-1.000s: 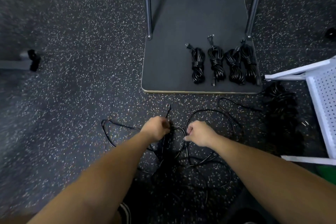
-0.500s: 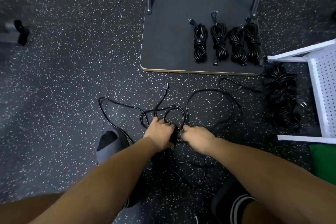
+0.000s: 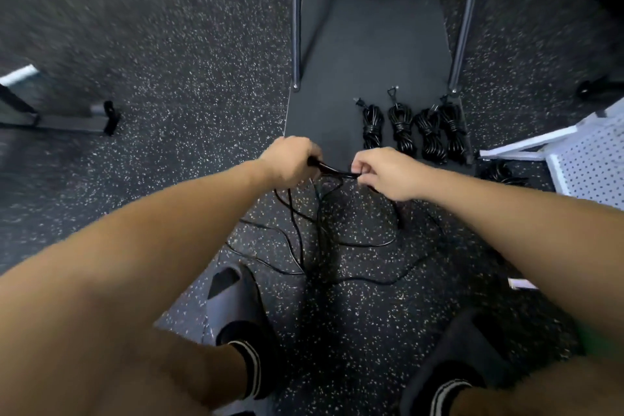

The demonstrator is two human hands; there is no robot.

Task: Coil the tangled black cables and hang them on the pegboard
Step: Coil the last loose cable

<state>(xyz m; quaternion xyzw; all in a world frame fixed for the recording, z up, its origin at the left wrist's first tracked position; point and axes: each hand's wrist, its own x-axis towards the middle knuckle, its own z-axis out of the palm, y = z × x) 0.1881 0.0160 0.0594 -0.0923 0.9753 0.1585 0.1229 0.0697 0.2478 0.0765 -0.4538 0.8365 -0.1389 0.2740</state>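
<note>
The tangled cable (image 3: 324, 230) is trailing loose over the floor while the left hand (image 3: 290, 162) and right hand (image 3: 385, 172) are each gripping a strand — coiling is just starting. Beyond the hands, four coiled bundles (image 3: 415, 132) are lying unhung; the pegboard (image 3: 587, 165) is lying right of them.

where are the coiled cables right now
Four coiled cables lie in a row on the dark board, upper right in the head view, just beyond the right hand.

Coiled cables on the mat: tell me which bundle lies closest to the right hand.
The leftmost bundle of the four in the row. It lies just above the right hand, while the other three sit farther right, toward the white pegboard.
</note>
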